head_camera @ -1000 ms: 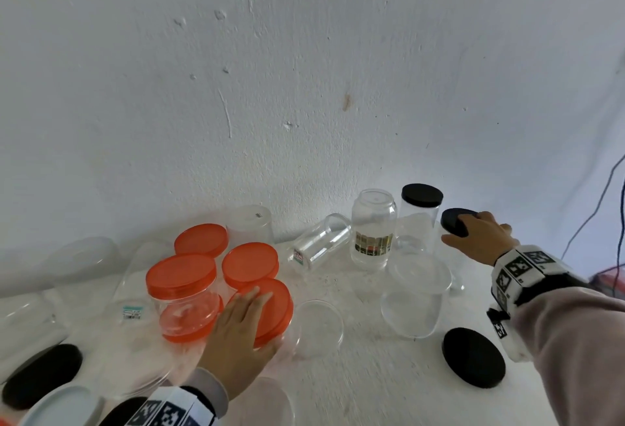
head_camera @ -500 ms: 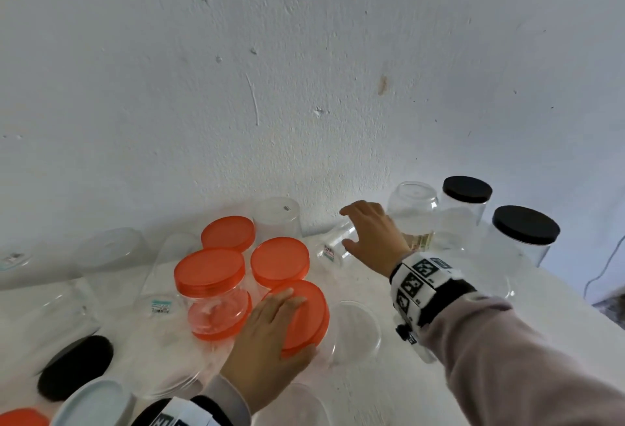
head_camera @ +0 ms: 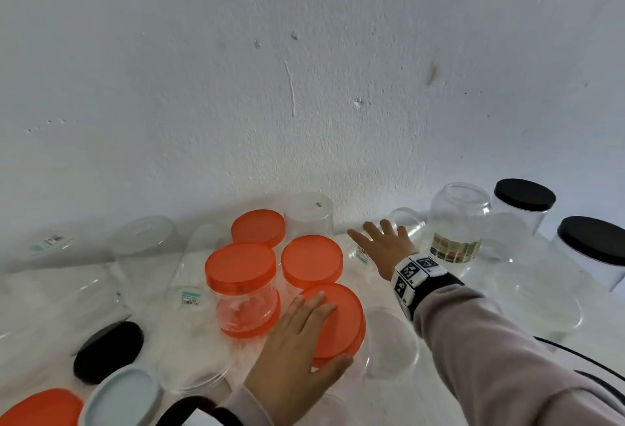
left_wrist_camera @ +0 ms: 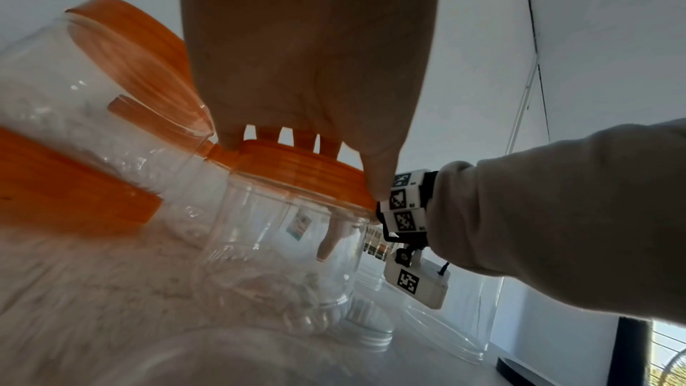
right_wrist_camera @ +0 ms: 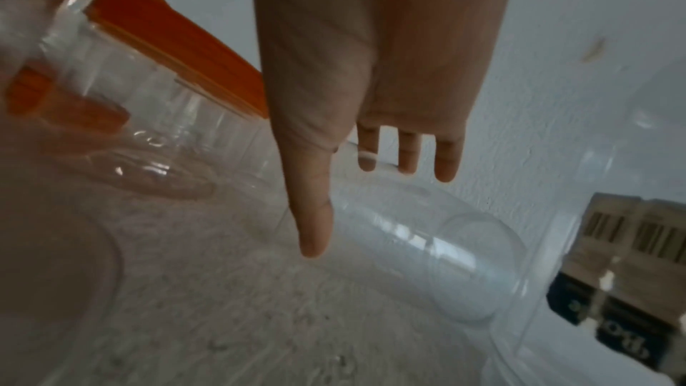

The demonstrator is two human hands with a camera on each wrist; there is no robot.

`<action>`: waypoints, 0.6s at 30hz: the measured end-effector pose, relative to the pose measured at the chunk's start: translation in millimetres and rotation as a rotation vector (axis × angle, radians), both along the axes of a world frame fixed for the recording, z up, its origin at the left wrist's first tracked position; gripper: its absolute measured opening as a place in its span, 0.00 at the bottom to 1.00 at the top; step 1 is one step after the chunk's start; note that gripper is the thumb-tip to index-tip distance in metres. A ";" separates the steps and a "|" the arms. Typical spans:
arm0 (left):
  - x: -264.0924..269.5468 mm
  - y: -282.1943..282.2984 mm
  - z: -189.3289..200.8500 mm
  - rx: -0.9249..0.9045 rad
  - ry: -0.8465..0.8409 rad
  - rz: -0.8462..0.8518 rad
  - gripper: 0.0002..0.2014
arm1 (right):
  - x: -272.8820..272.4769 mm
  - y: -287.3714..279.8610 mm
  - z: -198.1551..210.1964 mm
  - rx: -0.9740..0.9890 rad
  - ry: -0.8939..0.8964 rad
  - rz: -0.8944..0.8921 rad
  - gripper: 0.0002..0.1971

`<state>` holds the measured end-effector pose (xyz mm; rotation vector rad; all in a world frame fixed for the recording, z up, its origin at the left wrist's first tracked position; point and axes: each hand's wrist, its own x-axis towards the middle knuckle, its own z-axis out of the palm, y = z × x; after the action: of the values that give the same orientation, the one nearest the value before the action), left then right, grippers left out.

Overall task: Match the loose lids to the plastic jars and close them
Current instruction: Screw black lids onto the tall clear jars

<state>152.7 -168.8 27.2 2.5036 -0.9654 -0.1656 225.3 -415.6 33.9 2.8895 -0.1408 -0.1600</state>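
Four clear plastic jars capped with round orange screw lids cluster on the white table [head_camera: 389,402] near its middle. The person's left hand [head_camera: 297,354] lies flat on the nearest orange lid [head_camera: 341,320], fingers straight across its top and thumb against its near rim; the left wrist view shows the fingertips [left_wrist_camera: 326,143] reaching over the ribbed lid edge on its clear jar [left_wrist_camera: 282,248]. The right hand [head_camera: 385,249], with its fingers spread and straight and holding nothing, hovers just above a small clear jar lying on its side [head_camera: 407,222] near the white wall [head_camera: 304,70]; from the right wrist view the thumb [right_wrist_camera: 312,216] points down toward that lying jar [right_wrist_camera: 427,239], though blur makes it hard to say whether any finger touches it. Right of this hand stands a clear jar with a printed label [head_camera: 456,232], then two clear jars with black lids [head_camera: 524,193]. Loose on the left side of the table lie a black round lid [head_camera: 108,351], a pale blue-grey lid [head_camera: 121,398] and an orange lid at the lower-left corner [head_camera: 37,408], among several open clear jars.
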 end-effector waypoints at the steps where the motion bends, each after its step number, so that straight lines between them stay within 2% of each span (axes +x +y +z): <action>1: -0.3 0.2 -0.2 0.003 -0.004 0.001 0.34 | -1.6 0.0 0.5 -0.022 -0.008 0.011 0.40; 6: -4.7 -2.0 1.7 0.026 0.007 0.022 0.33 | -13.8 3.1 12.0 0.006 -0.157 0.002 0.41; 8: -7.8 -5.0 3.0 0.040 0.011 0.044 0.33 | -22.4 4.8 20.4 0.128 -0.259 -0.004 0.39; 10: -11.6 -8.4 4.3 0.058 -0.006 0.069 0.31 | -34.5 7.0 30.8 0.329 -0.372 -0.012 0.39; 12: -16.4 -13.0 6.0 0.081 -0.048 0.083 0.29 | -50.6 10.0 42.3 0.511 -0.486 -0.009 0.43; 15: -26.3 -22.3 8.6 0.061 -0.095 0.060 0.26 | -79.8 12.9 57.8 0.663 -0.599 0.002 0.48; 18: -42.6 -37.8 10.5 -0.022 -0.110 -0.032 0.24 | -115.5 6.5 73.7 0.800 -0.722 0.003 0.48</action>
<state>110.1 -206.7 37.7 2.5006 -1.0458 -0.0274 109.7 -409.1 107.6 3.5630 -0.2382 1.0706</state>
